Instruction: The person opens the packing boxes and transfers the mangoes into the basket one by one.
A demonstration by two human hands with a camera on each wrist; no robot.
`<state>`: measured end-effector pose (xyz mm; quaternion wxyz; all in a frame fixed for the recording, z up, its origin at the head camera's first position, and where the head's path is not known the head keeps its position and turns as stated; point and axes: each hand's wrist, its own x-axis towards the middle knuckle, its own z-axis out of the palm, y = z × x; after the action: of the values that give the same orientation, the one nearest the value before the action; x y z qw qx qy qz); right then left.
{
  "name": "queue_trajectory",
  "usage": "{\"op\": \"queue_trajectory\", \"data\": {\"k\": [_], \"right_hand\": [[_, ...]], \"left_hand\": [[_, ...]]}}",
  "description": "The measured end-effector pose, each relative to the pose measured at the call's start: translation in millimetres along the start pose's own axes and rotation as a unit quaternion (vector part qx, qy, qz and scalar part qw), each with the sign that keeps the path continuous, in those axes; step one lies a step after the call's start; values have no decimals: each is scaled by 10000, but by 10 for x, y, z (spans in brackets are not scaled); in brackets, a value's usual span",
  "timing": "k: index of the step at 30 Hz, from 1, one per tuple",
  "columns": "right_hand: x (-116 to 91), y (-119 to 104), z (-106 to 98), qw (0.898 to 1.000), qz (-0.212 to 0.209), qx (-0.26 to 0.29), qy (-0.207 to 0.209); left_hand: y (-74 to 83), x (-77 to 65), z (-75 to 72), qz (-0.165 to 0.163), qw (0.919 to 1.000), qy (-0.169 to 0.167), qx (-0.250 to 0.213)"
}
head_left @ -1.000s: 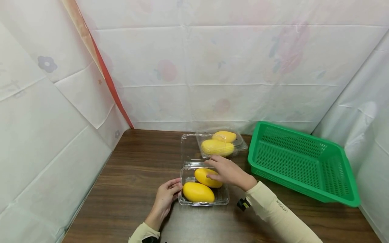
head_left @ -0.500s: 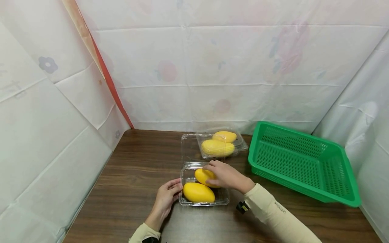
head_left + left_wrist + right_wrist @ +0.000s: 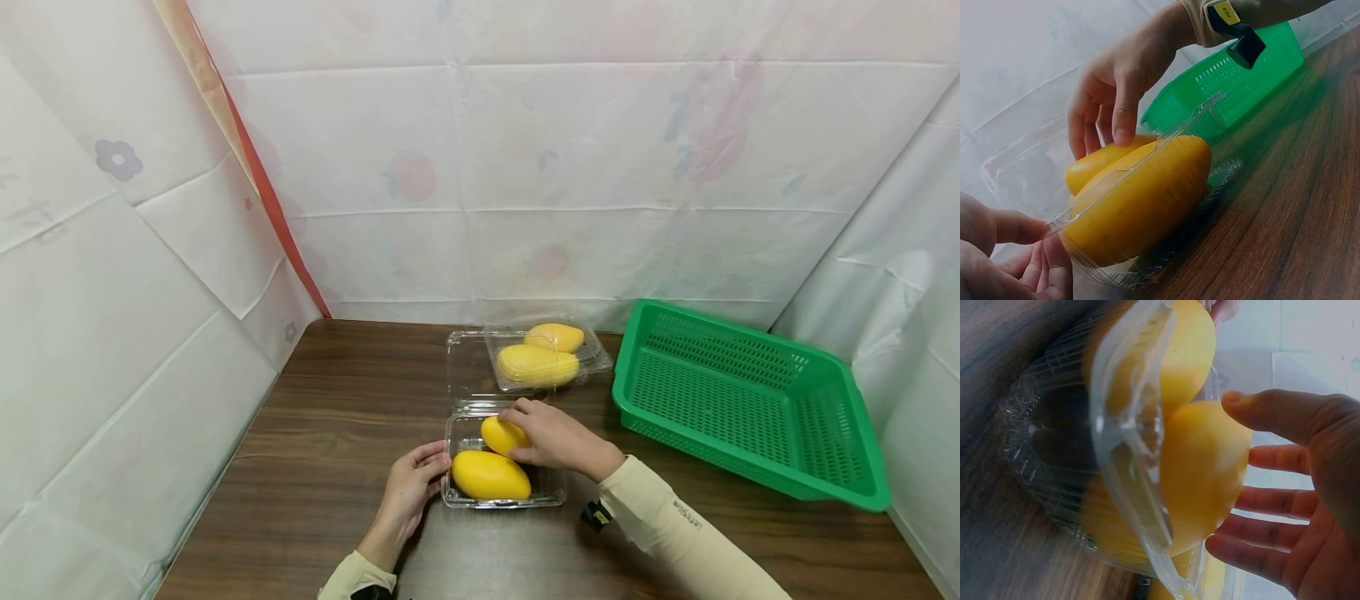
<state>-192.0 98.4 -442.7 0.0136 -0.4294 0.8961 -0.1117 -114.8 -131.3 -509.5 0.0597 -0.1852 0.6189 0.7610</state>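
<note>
A hinged clear plastic box [image 3: 547, 487] lies with its lid folded back on the table and two yellow mangoes in its base. My left hand [image 3: 411, 487] pinches the left rim between thumb and fingers, plain in the left wrist view. Over the far mango [image 3: 501, 435] arches my right hand [image 3: 558, 437], covering its right half. In the right wrist view its thumb [image 3: 1266, 412] touches the mango's side, while the fairly straight fingers [image 3: 1272, 500] spread along the opposite side. The larger near mango [image 3: 491, 475] lies in front, beside it.
Behind the raised lid [image 3: 468, 358] stands a second clear box [image 3: 600, 362] with yellow mangoes inside, near the table's back edge. A green perforated basket [image 3: 738, 471] is at the right. White patterned sheets [image 3: 600, 150] wall off the back and sides of the wooden table [image 3: 322, 433].
My right hand has lowered and shifted slightly left, its fingers coming in closer around the far mango. The left hand, the box and both mangoes have stayed put.
</note>
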Motion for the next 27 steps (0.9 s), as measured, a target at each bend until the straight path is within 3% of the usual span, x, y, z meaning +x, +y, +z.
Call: {"op": "queue_trajectory", "data": {"k": [10, 27], "right_hand": [[27, -34, 20, 9995, 264, -27, -164], [36, -37, 94, 9991, 173, -370, -70]], "left_hand": [[8, 4, -5, -16, 10000, -14, 21], [8, 18, 0, -29, 10000, 22, 53]]}}
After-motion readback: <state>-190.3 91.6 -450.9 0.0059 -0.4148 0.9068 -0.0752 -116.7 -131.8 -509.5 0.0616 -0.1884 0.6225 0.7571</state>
